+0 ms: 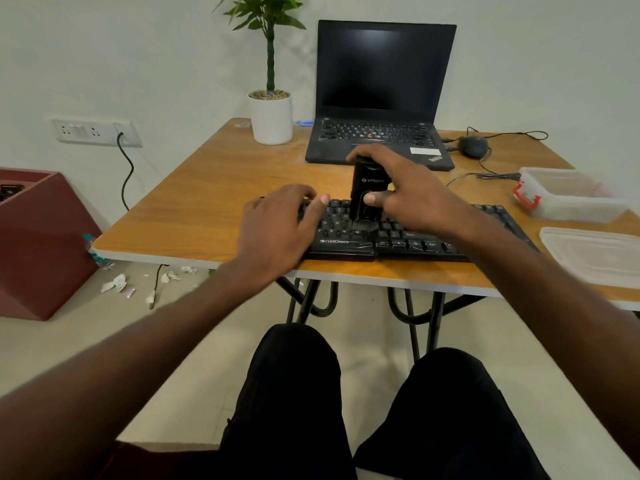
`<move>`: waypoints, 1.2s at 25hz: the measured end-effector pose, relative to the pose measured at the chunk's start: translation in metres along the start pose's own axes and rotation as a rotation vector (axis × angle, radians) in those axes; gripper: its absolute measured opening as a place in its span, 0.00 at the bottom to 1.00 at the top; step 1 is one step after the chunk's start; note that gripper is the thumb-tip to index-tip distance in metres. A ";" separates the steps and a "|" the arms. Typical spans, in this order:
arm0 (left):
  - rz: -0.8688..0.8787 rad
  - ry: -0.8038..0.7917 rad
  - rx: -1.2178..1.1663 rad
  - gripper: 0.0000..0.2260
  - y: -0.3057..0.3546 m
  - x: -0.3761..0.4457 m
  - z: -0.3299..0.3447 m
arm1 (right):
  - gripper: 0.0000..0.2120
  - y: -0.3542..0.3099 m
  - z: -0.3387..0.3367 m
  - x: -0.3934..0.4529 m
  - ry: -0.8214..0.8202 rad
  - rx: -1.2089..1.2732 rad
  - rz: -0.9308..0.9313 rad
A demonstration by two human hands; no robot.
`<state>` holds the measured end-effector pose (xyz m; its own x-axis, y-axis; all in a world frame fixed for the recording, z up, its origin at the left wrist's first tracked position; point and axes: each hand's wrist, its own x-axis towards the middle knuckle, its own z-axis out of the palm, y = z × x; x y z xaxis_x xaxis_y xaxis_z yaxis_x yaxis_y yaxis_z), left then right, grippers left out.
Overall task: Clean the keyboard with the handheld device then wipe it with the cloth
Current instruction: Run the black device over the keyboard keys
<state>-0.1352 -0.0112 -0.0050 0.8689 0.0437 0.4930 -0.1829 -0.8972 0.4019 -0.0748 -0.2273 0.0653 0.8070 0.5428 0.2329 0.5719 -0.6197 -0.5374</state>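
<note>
While the right hand (408, 188) grips the handheld device (367, 192) upright, brush on the keyboard (398, 233) at the table's (194, 202) 6 o'clock edge, the left hand's (277, 223) relaxed fingers steady it; excess pressure could dislodge keys.

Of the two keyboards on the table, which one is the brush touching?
The separate black Zebronics keyboard at the near table edge; the handheld device stands bristles-down on its keys. The laptop behind has its own untouched keyboard.

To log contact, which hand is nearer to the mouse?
Right. The right hand grips the device on the keyboard, in front of the mouse. The left hand rests on the keyboard's left end, farther away.
</note>
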 end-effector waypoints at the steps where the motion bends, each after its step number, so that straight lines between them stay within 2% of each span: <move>1: 0.017 0.008 0.053 0.22 0.000 -0.003 0.007 | 0.28 0.004 -0.007 -0.002 -0.033 -0.016 0.007; 4: 0.032 0.065 0.144 0.14 -0.006 -0.014 0.020 | 0.28 0.003 -0.027 -0.006 -0.203 -0.138 0.039; 6: 0.025 0.098 0.169 0.14 -0.006 -0.016 0.024 | 0.30 -0.003 -0.026 -0.010 -0.164 -0.246 0.010; 9: 0.007 0.119 0.213 0.15 -0.005 -0.016 0.025 | 0.30 -0.001 -0.019 -0.018 -0.153 -0.149 -0.041; 11: 0.004 0.117 0.219 0.16 -0.005 -0.017 0.025 | 0.30 0.004 -0.029 -0.019 -0.195 -0.236 0.069; 13: 0.011 0.120 0.221 0.17 -0.004 -0.017 0.024 | 0.31 0.009 -0.033 -0.020 -0.107 -0.393 0.113; 15: 0.029 0.118 0.230 0.17 -0.003 -0.016 0.023 | 0.31 0.010 -0.024 -0.028 -0.011 -0.276 0.008; 17: 0.039 0.112 0.257 0.18 -0.003 -0.016 0.023 | 0.30 0.011 -0.019 -0.035 -0.050 -0.147 -0.037; 19: 0.040 0.098 0.276 0.18 -0.002 -0.016 0.023 | 0.30 0.017 -0.029 -0.033 -0.089 -0.326 0.080; 21: 0.040 0.099 0.282 0.18 -0.001 -0.017 0.022 | 0.31 0.025 -0.037 -0.033 0.018 -0.573 0.167; 22: 0.041 0.103 0.280 0.17 -0.001 -0.017 0.022 | 0.31 0.028 -0.035 -0.035 0.078 -0.519 0.131; 23: 0.042 0.108 0.276 0.17 -0.001 -0.017 0.022 | 0.30 0.029 -0.032 -0.038 0.096 -0.362 0.052; 25: 0.040 0.110 0.278 0.17 -0.002 -0.017 0.022 | 0.29 0.029 -0.031 -0.040 0.049 -0.141 -0.025; 28: 0.042 0.114 0.278 0.17 -0.002 -0.017 0.022 | 0.29 0.036 -0.052 -0.034 -0.104 -0.291 0.110; 30: 0.040 0.120 0.275 0.17 -0.001 -0.017 0.023 | 0.30 0.038 -0.061 -0.034 -0.051 -0.417 0.173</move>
<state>-0.1398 -0.0212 -0.0313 0.8002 0.0425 0.5983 -0.0705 -0.9839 0.1641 -0.0717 -0.3042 0.0862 0.8937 0.4315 0.1227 0.4479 -0.8736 -0.1901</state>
